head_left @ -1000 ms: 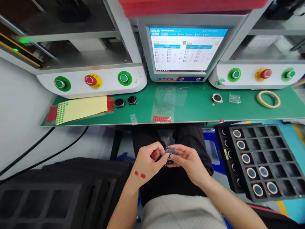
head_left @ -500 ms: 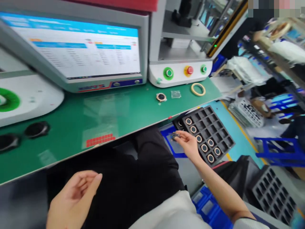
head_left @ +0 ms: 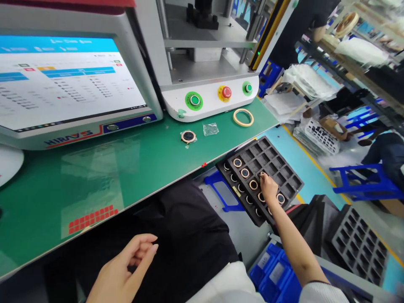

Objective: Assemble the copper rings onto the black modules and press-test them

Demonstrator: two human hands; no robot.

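My right hand (head_left: pixel 269 189) is over a black compartment tray (head_left: pixel 282 162), fingers pinched on a small round watch case (head_left: pixel 262 174), mostly hidden by the fingertips. It is at one of the tray's compartments; I cannot tell whether it rests on the bottom. Several gold-rimmed round watch cases, one of them a near watch case (head_left: pixel 253 184), sit in compartments around the hand. Under this tray, a second tray (head_left: pixel 241 195) with more round pieces juts out. My left hand (head_left: pixel 124 269) hangs above my lap, loosely curled with nothing in it, a small gap between thumb and fingers.
On the green bench (head_left: pixel 139 168) lie a single watch case (head_left: pixel 188 136), a clear plastic piece (head_left: pixel 211 129), a tape roll (head_left: pixel 243 117) and red stickers (head_left: pixel 93 219). Behind stand a monitor (head_left: pixel 69 84) and a press with buttons (head_left: pixel 210 99). Blue bins (head_left: pixel 274 273) are below right.
My right hand has moved right, from the tray's left edge to over its compartments, carrying the small piece. My left hand has shifted slightly right in view. The camera view has turned right.
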